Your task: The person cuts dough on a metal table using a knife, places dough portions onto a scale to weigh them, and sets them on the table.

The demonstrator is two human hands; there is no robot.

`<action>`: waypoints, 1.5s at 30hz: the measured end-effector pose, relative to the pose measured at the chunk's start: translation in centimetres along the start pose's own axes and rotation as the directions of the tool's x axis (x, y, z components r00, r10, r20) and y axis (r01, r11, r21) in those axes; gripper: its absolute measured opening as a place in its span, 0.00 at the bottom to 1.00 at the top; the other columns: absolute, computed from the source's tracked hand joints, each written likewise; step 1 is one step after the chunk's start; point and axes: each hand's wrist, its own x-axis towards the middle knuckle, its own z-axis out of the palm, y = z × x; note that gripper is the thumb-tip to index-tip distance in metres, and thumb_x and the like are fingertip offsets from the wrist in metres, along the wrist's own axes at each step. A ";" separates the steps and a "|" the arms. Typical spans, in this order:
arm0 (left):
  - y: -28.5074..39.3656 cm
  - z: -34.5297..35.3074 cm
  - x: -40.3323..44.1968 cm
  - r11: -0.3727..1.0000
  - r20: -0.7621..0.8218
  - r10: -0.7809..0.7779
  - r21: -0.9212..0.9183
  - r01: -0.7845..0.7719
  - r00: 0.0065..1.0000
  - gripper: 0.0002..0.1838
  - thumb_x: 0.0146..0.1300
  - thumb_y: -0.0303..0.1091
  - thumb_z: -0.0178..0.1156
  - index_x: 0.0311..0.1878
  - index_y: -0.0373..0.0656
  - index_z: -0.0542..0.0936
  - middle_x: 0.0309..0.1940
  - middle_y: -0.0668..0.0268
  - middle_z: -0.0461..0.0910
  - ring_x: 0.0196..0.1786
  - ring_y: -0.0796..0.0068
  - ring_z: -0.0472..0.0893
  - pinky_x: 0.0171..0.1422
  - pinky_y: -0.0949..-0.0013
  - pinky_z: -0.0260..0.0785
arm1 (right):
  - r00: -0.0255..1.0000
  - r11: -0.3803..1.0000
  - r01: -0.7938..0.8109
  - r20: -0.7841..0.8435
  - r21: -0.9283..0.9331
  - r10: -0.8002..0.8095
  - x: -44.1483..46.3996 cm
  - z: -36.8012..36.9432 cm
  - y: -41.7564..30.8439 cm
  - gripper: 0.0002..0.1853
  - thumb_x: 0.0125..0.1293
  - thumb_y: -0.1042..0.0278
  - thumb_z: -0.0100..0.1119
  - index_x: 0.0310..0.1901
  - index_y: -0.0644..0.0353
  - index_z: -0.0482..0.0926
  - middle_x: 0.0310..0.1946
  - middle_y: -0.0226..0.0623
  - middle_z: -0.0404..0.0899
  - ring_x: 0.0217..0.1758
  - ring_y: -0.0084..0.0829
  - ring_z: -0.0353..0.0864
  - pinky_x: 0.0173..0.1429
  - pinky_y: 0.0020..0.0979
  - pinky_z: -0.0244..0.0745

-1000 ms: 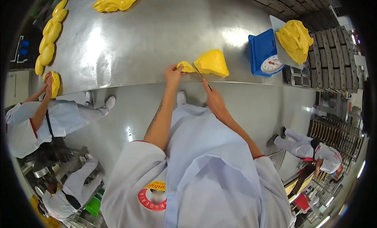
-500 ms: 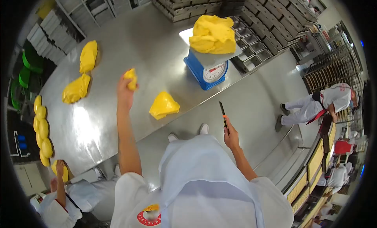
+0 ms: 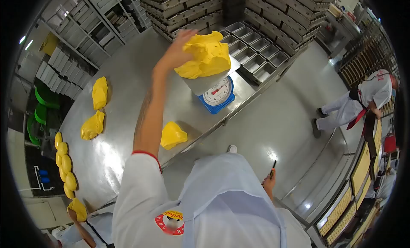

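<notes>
My left hand reaches out over the scale, fingers stretched and blurred, touching the left side of a big yellow dough mass. The small dough piece it held earlier cannot be made out separately. That mass rests on the metal platform of a blue dial scale. Low on the right, away from the table, my right hand is closed around a thin dark knife. Nearer me on the table sits a smaller yellow dough lump.
Two dough pieces lie left on the metal table, with a row of rounded dough balls along its far-left edge. Loaf pans and stacked pans adjoin the scale. A co-worker's hand touches dough; another person stands right.
My left hand has moved from above the table, with a small dough piece in it, forward to the dough on the scale. My right hand has lowered with the knife. The view has shifted.
</notes>
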 end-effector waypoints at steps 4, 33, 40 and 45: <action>-1.5 -2.0 -9.3 0.902 -0.417 -0.400 -0.335 0.271 0.817 0.34 0.57 0.26 0.63 0.70 0.41 0.72 0.71 0.56 0.71 0.74 0.62 0.68 0.77 0.62 0.60 | 0.990 0.985 -0.132 -0.033 0.114 0.136 0.3 -3.1 4.0 0.30 0.77 0.74 0.45 0.77 0.41 0.57 0.19 0.31 0.66 0.14 0.25 0.68 0.17 0.35 0.76; -2.9 17.1 -35.1 0.502 -0.263 -0.677 0.517 0.693 0.687 0.27 0.58 0.41 0.68 0.62 0.47 0.81 0.68 0.45 0.70 0.68 0.44 0.70 0.74 0.50 0.62 | 0.903 0.935 -0.345 0.246 -0.077 0.353 11.7 0.8 -0.8 0.31 0.78 0.70 0.46 0.79 0.39 0.55 0.22 0.32 0.70 0.17 0.26 0.70 0.20 0.36 0.75; -3.1 17.3 -35.4 0.496 -0.260 -0.682 0.523 0.693 0.684 0.27 0.58 0.41 0.68 0.62 0.48 0.80 0.69 0.44 0.69 0.69 0.44 0.70 0.74 0.50 0.62 | 0.867 0.890 -0.448 0.205 -0.083 0.455 10.2 -1.7 2.9 0.32 0.78 0.70 0.46 0.79 0.38 0.55 0.21 0.33 0.69 0.17 0.27 0.70 0.20 0.37 0.75; -3.3 17.3 -35.6 0.491 -0.267 -0.681 0.526 0.695 0.682 0.28 0.57 0.42 0.68 0.62 0.49 0.80 0.68 0.44 0.70 0.69 0.44 0.70 0.74 0.50 0.62 | 0.911 0.938 -0.347 0.234 -0.012 0.341 12.7 -0.1 0.0 0.31 0.77 0.71 0.47 0.78 0.39 0.57 0.21 0.32 0.69 0.16 0.26 0.71 0.19 0.36 0.76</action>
